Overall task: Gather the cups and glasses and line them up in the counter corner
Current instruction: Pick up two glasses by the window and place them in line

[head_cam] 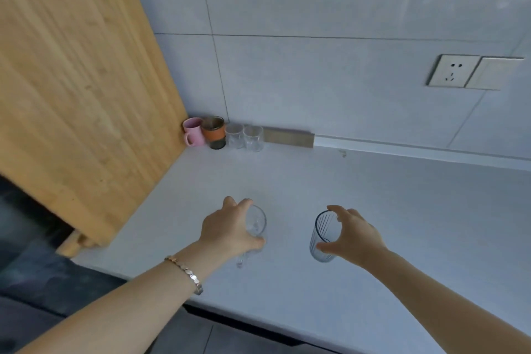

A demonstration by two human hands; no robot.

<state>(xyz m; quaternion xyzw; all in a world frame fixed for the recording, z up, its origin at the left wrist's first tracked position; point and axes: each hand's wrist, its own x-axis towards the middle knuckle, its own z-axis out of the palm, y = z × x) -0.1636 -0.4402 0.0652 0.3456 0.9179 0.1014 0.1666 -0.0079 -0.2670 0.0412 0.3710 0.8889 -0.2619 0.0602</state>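
In the counter corner a row stands against the wall: a pink mug (193, 132), a dark cup with an orange band (213, 132), then two clear glasses (235, 136) (253, 138). Nearer the front edge, my left hand (227, 231) is wrapped around a clear glass (256, 224) from its left side. My right hand (352, 236) grips a ribbed, dark-rimmed glass (323, 234) from its right. Both glasses are upright and close to the counter; whether they touch it I cannot tell.
A tall wooden panel (80, 89) closes the left side of the white counter (373, 210). A tiled wall with a power socket (452, 70) runs along the back. The counter's front edge (258, 322) lies below my arms.
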